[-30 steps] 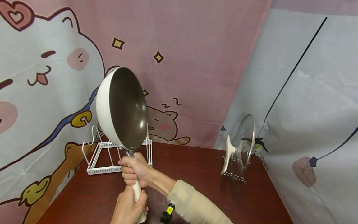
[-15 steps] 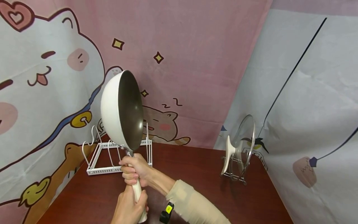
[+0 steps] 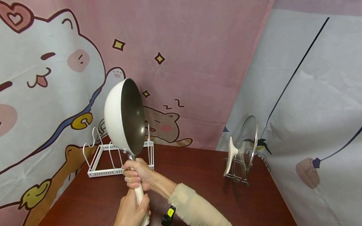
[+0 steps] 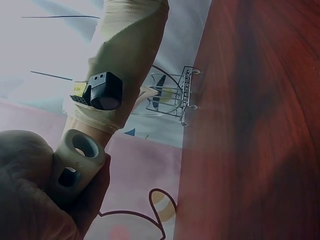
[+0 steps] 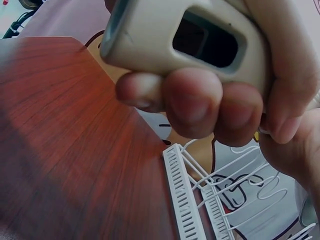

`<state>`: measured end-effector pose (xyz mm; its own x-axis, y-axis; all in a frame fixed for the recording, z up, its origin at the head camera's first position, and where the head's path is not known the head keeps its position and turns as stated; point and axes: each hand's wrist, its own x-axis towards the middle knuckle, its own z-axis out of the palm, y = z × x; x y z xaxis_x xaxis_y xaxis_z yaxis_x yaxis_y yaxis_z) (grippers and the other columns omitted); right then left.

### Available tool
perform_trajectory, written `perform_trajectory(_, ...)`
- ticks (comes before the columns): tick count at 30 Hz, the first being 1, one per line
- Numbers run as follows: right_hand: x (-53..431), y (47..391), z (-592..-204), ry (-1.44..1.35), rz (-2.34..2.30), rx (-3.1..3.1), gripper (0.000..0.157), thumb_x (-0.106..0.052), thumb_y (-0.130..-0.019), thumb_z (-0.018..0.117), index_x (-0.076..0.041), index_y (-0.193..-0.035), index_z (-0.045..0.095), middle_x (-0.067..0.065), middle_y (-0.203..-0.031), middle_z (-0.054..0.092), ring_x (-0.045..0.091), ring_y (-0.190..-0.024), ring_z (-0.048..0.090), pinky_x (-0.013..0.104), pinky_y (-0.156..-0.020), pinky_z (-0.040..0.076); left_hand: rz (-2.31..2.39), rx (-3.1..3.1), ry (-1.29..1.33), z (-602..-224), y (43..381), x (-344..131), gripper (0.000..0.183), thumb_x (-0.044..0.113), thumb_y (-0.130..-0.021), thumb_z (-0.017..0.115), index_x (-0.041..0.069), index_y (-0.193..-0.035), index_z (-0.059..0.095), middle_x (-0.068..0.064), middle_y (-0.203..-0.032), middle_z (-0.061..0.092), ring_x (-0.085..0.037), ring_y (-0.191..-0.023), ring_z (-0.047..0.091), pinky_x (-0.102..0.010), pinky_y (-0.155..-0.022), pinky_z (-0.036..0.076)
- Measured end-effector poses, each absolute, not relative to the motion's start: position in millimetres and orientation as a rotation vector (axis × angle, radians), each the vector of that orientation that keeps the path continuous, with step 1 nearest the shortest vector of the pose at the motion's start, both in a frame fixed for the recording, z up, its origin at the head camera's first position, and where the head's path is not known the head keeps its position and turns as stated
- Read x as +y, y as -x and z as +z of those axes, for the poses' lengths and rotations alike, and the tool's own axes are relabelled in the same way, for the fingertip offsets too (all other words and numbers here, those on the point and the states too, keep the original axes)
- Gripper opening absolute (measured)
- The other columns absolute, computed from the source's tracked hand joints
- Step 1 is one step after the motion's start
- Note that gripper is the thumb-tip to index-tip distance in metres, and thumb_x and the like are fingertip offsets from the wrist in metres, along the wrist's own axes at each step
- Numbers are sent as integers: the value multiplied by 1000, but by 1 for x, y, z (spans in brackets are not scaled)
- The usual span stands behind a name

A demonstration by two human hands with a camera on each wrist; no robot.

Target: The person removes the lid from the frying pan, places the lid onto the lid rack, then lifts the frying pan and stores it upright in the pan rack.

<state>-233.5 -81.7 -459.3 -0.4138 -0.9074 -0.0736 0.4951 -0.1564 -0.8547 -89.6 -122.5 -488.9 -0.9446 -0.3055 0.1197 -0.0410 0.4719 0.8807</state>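
A deep wok [image 3: 116,116], white outside and dark inside, is held up on its side over the table, its opening facing right. My right hand [image 3: 138,174] grips the upper part of its cream handle [image 3: 139,194], close to the metal neck. Below it, my left hand [image 3: 132,208] wraps round the handle's lower end. The handle end [image 4: 75,167], with its hanging hole, shows in the left wrist view beside my left palm. Curled fingers lie along the handle [image 5: 150,40] in the right wrist view. Behind the wok stands a white wire rack [image 3: 106,172], partly hidden.
At the right, a clear glass lid [image 3: 255,138] with a cream knob handle [image 3: 232,152] stands upright in a small metal rack [image 3: 240,179]. The red-brown table [image 3: 198,175] meets a cartoon-printed cloth [image 3: 203,78] behind and at both sides.
The wok has come down a little and shifted slightly right. It has turned, so more of its white outside and less of its dark inside shows. Both hands keep their grip.
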Motion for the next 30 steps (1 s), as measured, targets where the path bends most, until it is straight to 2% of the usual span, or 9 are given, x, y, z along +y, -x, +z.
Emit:
perform_trajectory(13,-79,234,-474,512,-1735,1016,51,-18,-105,44,-30,-57,35,-23,-43,36,-7,-33,33,14,-35,23,-1488,-2489,-313,-499,92,-120,12,13,-97,71,9,-92,61,10,-54,64,-2,-44,61,-25,-49,53)
perform_trajectory(20,-79,236,-479,512,-1725,1006,52,-18,-108,40,-30,-57,35,-23,-43,36,-7,-33,35,14,-35,24,-1488,-2487,-323,-503,92,-120,12,14,-96,71,8,-91,61,10,-55,65,-2,-44,61,-25,-49,53)
perform_trajectory(30,-79,236,-486,481,-1739,1019,46,-18,-105,47,-28,-63,33,-23,-45,35,-7,-33,34,15,-35,24,-1515,-2498,-348,-506,93,-120,13,14,-96,70,7,-91,61,7,-56,65,-5,-44,63,-26,-50,54)
